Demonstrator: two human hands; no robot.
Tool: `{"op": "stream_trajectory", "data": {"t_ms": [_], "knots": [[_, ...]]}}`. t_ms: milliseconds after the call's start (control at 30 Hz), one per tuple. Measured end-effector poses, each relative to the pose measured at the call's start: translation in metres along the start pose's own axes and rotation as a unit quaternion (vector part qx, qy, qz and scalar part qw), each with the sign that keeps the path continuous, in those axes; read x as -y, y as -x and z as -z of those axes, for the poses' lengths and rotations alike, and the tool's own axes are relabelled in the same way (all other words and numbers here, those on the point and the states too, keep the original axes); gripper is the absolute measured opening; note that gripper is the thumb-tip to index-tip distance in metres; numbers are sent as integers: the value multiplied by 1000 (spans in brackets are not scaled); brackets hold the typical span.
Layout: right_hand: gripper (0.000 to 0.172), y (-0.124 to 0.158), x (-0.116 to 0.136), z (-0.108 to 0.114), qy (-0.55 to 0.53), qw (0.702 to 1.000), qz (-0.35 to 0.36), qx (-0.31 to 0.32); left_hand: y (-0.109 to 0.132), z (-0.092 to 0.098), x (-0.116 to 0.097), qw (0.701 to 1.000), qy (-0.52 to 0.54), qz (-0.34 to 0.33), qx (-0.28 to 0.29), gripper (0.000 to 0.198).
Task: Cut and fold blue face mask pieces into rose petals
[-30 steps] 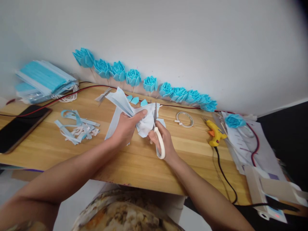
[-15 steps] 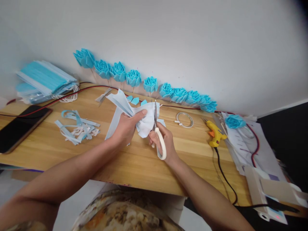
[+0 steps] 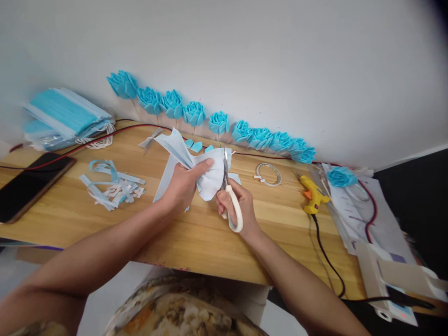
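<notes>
My left hand grips a bunched pale blue and white face mask above the wooden table. My right hand holds white-handled scissors, whose blades point up along the mask's right edge and cut into it. Small light blue cut pieces lie just behind the mask on the table.
A row of blue mask-fabric roses leans on the wall. Cut strips and ear loops lie at left, with a phone and a stack of masks. A coiled wire, a yellow glue gun and papers sit at right.
The scissors have closed a little further into the mask's right edge. Both hands stay almost where they were.
</notes>
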State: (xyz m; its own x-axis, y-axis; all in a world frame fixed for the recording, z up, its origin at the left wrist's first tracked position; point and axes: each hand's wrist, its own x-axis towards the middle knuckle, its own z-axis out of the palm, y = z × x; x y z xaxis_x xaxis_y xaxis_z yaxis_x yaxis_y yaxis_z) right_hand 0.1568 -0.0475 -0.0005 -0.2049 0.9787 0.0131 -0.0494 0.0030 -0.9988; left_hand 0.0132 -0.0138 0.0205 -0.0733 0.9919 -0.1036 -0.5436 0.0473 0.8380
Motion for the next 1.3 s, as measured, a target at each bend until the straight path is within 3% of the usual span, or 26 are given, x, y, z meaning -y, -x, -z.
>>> {"op": "stream_trajectory", "data": {"t_ms": [867, 1300], "knots": [[49, -1, 2, -7, -33, 999, -4, -11, -2, 0, 0, 999, 28, -21, 16, 36], [62, -4, 4, 1, 24, 999, 30, 17, 0, 3, 1, 1000, -20, 5, 5, 34]]}}
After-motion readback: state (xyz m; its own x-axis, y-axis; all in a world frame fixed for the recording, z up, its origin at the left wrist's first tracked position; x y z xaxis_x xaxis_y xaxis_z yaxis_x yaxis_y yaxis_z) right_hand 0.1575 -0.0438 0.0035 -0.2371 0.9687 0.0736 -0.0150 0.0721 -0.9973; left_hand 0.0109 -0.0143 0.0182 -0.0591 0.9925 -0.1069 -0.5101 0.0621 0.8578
